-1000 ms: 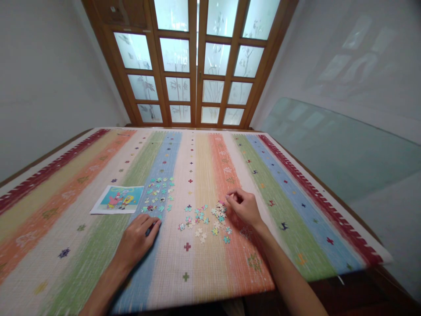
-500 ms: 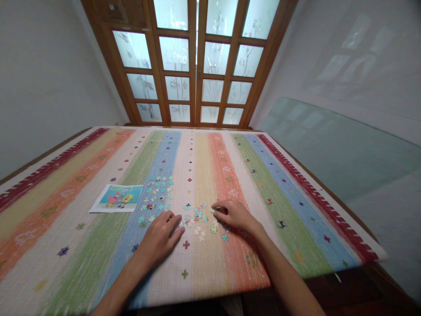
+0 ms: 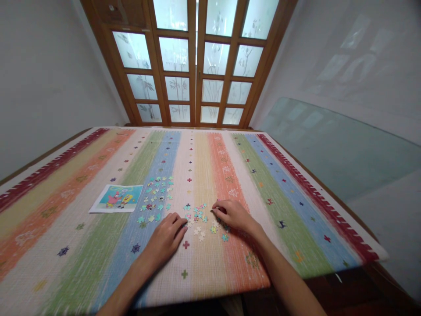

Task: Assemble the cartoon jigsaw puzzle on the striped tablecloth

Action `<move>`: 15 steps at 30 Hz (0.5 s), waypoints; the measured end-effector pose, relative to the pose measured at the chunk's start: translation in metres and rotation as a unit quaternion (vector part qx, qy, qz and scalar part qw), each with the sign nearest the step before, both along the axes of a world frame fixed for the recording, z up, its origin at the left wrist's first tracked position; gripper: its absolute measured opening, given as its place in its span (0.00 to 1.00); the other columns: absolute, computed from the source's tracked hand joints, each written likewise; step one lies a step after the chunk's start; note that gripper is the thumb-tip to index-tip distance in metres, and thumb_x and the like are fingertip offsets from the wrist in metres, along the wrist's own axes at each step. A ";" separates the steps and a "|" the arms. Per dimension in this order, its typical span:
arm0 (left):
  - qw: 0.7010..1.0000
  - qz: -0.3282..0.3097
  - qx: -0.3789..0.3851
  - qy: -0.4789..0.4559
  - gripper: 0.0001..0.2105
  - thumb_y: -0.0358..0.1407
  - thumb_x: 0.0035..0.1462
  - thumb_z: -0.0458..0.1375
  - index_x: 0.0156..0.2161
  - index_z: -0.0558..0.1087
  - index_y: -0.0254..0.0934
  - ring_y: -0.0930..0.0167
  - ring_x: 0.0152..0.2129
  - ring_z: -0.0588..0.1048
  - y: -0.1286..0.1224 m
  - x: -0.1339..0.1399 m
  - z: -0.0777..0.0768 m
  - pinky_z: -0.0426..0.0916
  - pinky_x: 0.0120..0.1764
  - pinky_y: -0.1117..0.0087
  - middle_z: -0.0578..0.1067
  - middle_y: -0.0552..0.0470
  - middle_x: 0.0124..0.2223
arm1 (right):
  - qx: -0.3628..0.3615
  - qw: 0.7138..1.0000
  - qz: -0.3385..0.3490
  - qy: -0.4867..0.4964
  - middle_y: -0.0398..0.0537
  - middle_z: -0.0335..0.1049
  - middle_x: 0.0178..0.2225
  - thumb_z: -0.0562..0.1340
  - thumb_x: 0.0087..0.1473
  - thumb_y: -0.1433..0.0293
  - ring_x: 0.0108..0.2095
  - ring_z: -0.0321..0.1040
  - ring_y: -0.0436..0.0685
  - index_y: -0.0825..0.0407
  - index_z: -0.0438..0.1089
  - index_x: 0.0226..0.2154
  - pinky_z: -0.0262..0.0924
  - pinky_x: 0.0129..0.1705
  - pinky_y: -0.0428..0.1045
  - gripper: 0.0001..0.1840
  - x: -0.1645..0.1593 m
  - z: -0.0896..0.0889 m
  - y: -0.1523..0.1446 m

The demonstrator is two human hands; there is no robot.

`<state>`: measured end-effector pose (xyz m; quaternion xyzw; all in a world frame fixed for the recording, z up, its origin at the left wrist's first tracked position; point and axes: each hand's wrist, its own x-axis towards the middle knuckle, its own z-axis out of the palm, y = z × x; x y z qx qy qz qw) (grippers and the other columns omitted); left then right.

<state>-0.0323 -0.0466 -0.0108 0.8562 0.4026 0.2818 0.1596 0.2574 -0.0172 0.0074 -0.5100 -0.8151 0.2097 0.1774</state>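
Note:
Loose jigsaw puzzle pieces [image 3: 198,213] lie in a small heap between my two hands, some colored and some pale side up. My left hand [image 3: 168,231] rests at the heap's left edge, thumb and fingertips drawn together; whatever lies between them is hidden. On the right side, my right hand [image 3: 233,214] pinches a small jigsaw puzzle piece [image 3: 212,211] between thumb and index finger, low over the cloth. Beyond my left hand, several colored pieces [image 3: 158,190] are spread out in loose rows, mostly turquoise.
A cartoon picture sheet [image 3: 119,198] lies left of the spread pieces. Beneath everything is a striped tablecloth [image 3: 210,259] covering the table. Behind the table stand wooden glazed doors [image 3: 196,87], and a pale glass panel [image 3: 342,136] leans at the right wall.
My left hand has shifted slightly right, toward the heap, its fingertips closing together. My right hand has stayed nearly in place, its fingers drawing closer over the piece.

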 end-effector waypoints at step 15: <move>0.997 -0.014 0.007 -0.076 0.08 0.36 0.69 0.57 0.51 0.74 0.40 0.65 0.39 0.75 -0.010 0.029 0.008 0.73 0.42 0.63 0.76 0.48 0.41 | -0.077 0.975 0.098 0.185 0.48 0.79 0.30 0.63 0.62 0.66 0.28 0.68 0.51 0.52 0.81 0.38 0.60 0.32 0.46 0.11 -0.015 0.007 -0.011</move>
